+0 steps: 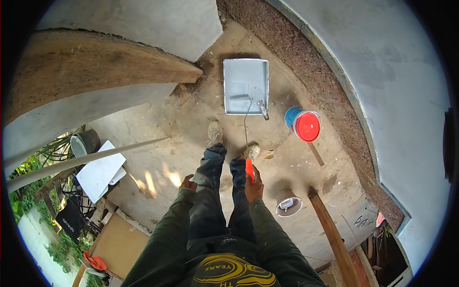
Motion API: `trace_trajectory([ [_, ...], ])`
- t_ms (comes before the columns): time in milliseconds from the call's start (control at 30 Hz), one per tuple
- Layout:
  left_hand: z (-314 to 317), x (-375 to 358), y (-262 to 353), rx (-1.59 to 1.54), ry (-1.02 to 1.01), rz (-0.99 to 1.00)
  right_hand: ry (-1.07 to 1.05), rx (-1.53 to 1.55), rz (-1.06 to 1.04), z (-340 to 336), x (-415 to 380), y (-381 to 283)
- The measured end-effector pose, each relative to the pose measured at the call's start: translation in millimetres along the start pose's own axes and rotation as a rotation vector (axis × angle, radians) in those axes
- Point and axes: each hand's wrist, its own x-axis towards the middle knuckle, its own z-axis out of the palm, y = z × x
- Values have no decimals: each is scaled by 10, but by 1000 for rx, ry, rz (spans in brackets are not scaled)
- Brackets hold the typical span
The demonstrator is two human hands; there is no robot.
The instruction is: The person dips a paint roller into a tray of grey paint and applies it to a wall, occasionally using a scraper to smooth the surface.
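My right hand is closed around the orange handle of a paint roller. The roller's thin metal rod runs forward, and its head lies in a white paint tray on the floor. A brush leans on the tray's near right corner, its handle over the rim. The tray's floor is coated with pale paint. My left hand hangs beside my left leg with its fingers curled in, and I see nothing in it.
Right of the tray sits a blue bucket with a red lid. A small brown bucket stands near my right side, beside a wooden post. To the left are a slanting pole, white boards and a dark bucket. Walls rise on both sides.
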Motion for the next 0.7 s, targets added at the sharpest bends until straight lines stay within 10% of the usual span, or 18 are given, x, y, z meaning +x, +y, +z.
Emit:
trace_trajectory([
  [233,-84,286,-233,-72,1,35,187,-113,-331,580,643,37],
  [467,-254,248,-506,-125,-56,-27,9,12,-39,535,521,404],
  [533,-192,261,-726,-134,-38,-64,234,-189,-382,412,306,261],
  [700,-94,228,-840,-135,-10,-54,33,-17,-68,365,197,141],
])
